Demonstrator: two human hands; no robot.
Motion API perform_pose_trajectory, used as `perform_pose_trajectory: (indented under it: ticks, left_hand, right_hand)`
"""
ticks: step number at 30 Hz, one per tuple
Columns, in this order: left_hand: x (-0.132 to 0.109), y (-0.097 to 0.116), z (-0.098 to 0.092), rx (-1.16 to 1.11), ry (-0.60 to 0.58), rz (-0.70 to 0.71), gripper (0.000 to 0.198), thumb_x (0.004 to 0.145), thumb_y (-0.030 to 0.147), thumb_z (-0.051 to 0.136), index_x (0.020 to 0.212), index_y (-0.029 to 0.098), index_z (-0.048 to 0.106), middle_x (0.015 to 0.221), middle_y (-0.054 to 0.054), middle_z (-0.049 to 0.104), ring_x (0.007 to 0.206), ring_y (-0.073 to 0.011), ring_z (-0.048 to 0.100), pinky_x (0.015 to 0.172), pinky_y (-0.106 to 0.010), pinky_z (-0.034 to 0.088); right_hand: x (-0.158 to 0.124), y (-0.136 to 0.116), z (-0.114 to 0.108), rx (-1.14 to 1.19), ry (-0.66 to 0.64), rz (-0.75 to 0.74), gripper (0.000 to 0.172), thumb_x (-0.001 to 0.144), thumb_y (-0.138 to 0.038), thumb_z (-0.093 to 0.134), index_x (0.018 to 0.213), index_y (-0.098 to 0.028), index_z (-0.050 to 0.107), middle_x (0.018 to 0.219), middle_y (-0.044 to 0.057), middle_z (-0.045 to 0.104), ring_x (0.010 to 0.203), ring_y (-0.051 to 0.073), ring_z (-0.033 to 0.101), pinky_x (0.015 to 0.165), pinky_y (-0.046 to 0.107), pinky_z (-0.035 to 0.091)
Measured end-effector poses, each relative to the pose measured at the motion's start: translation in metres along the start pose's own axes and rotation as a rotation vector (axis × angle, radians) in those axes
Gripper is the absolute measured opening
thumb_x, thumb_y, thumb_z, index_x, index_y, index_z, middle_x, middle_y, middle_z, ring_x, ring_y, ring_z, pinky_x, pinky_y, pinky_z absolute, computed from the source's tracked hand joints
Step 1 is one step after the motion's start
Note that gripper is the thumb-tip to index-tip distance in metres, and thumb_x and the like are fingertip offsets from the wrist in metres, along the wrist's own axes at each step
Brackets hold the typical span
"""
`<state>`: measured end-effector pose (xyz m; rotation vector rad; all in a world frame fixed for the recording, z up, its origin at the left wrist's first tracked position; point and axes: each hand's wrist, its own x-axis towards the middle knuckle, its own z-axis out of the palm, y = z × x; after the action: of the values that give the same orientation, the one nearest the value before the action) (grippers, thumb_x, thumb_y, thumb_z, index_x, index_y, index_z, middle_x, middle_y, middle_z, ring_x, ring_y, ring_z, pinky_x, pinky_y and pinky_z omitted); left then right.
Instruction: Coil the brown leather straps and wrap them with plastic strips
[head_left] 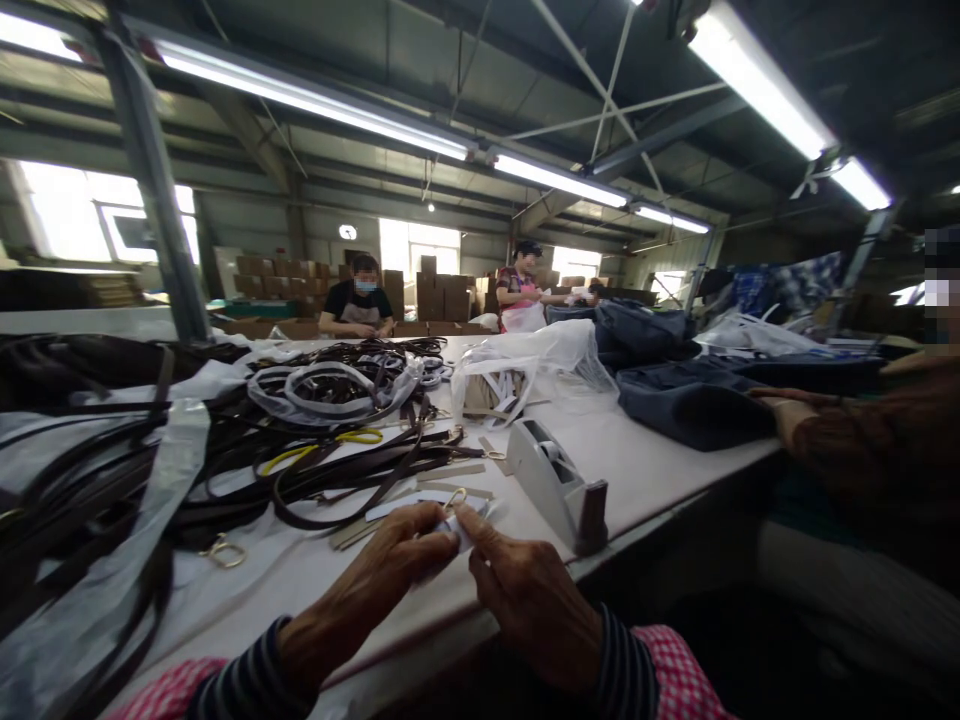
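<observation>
My left hand (375, 585) and my right hand (525, 595) meet at the near edge of the white table (660, 470). Both pinch a small white strip (442, 520) with a gold metal ring at its far end. The fingers of both hands are closed on it. Just beyond lie flat tan card strips (450, 470). A grey tape dispenser (559, 480) stands right of my right hand.
A big heap of dark straps (225, 450) and clear plastic bags covers the table's left. Yellow-handled scissors (322, 447) lie among them. Dark folded fabric (690, 400) lies at the right, under another person's arm (862, 440). Two people work at the far end.
</observation>
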<state>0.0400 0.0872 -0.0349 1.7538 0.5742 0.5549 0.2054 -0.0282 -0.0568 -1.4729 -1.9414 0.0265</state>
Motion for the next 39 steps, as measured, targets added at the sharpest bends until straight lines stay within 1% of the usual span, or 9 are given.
perform_pose_trajectory:
  ticks: [3, 6, 9, 11, 14, 18, 25, 33, 39]
  left_hand:
    - [-0.004, -0.006, -0.005, 0.312, 0.086, 0.171, 0.024, 0.092, 0.045, 0.06, 0.088, 0.022, 0.066, 0.093, -0.002, 0.063, 0.086, -0.0207, 0.058, 0.077, -0.031, 0.048]
    - [-0.002, -0.019, -0.016, 0.506, 0.159, 0.253, 0.029, 0.093, 0.053, 0.06, 0.094, 0.025, 0.07, 0.115, -0.006, 0.065, 0.11, -0.0291, 0.06, 0.097, -0.042, 0.051]
    - [0.004, -0.033, -0.024, 0.593, 0.196, 0.331, 0.033, 0.093, 0.057, 0.057, 0.099, 0.029, 0.073, 0.13, -0.008, 0.063, 0.129, -0.0344, 0.053, 0.107, -0.05, 0.05]
    - [0.008, -0.042, -0.025, 0.639, 0.213, 0.38, 0.031, 0.095, 0.056, 0.057, 0.104, 0.031, 0.073, 0.139, -0.006, 0.06, 0.14, -0.0338, 0.046, 0.114, -0.051, 0.047]
    - [0.014, -0.057, -0.025, 0.68, 0.22, 0.445, 0.028, 0.098, 0.052, 0.056, 0.107, 0.031, 0.072, 0.145, -0.006, 0.057, 0.144, -0.0324, 0.043, 0.117, -0.05, 0.045]
    - [0.02, -0.08, -0.027, 0.672, 0.277, 0.483, 0.03, 0.098, 0.052, 0.056, 0.105, 0.029, 0.072, 0.145, -0.009, 0.056, 0.14, -0.0338, 0.05, 0.115, -0.054, 0.046]
    - [0.023, -0.101, -0.037, 0.641, 0.327, 0.439, 0.03, 0.095, 0.054, 0.057, 0.1, 0.028, 0.071, 0.141, -0.009, 0.057, 0.135, -0.034, 0.054, 0.113, -0.057, 0.048]
    - [0.018, -0.075, -0.022, 0.472, 0.359, 0.298, 0.04, 0.085, 0.065, 0.063, 0.093, 0.027, 0.073, 0.124, -0.011, 0.06, 0.13, -0.0385, 0.05, 0.111, -0.06, 0.042]
    - [0.009, -0.036, -0.008, 0.231, 0.305, 0.069, 0.045, 0.08, 0.063, 0.061, 0.091, 0.021, 0.074, 0.125, -0.012, 0.063, 0.115, -0.0366, 0.059, 0.103, -0.053, 0.044]
  right_hand:
    - [0.001, 0.015, -0.033, 0.057, 0.131, 0.085, 0.049, 0.101, -0.028, 0.054, 0.149, -0.021, 0.05, 0.098, 0.005, 0.077, 0.079, 0.019, 0.071, 0.077, 0.03, 0.055]
    - [0.001, 0.049, -0.083, 0.008, 0.352, 0.267, 0.026, 0.101, -0.032, 0.053, 0.115, -0.02, 0.071, 0.098, 0.006, 0.072, 0.084, 0.018, 0.064, 0.082, 0.031, 0.05]
    - [-0.001, 0.087, -0.122, 0.014, 0.298, 0.447, 0.02, 0.091, -0.03, 0.062, 0.079, -0.019, 0.073, 0.089, 0.005, 0.066, 0.082, 0.018, 0.057, 0.081, 0.032, 0.048]
    - [-0.004, 0.104, -0.132, 0.089, 0.222, 0.537, 0.02, 0.083, -0.031, 0.067, 0.069, -0.018, 0.072, 0.075, 0.002, 0.062, 0.072, 0.016, 0.054, 0.068, 0.028, 0.047]
    - [-0.004, 0.115, -0.128, 0.259, 0.144, 0.675, 0.022, 0.077, -0.036, 0.068, 0.068, -0.016, 0.073, 0.059, -0.002, 0.052, 0.058, 0.012, 0.045, 0.047, 0.022, 0.034]
    - [0.0, 0.116, -0.119, 0.445, 0.199, 0.803, 0.021, 0.066, -0.035, 0.073, 0.064, -0.014, 0.069, 0.058, -0.004, 0.048, 0.056, 0.01, 0.038, 0.043, 0.019, 0.023]
    - [-0.017, 0.098, -0.108, 0.673, 0.474, 0.839, 0.028, 0.064, -0.04, 0.079, 0.07, -0.017, 0.064, 0.074, -0.002, 0.055, 0.067, 0.01, 0.045, 0.05, 0.017, 0.032]
    - [-0.055, 0.091, -0.081, 0.816, 0.498, 0.877, 0.051, 0.06, -0.058, 0.085, 0.073, -0.018, 0.057, 0.064, -0.003, 0.056, 0.048, 0.005, 0.039, 0.042, 0.018, 0.021]
    - [-0.06, 0.112, -0.075, 0.687, 0.49, 0.875, 0.045, 0.058, -0.053, 0.086, 0.064, -0.018, 0.059, 0.052, -0.005, 0.056, 0.042, 0.005, 0.04, 0.039, 0.017, 0.021]
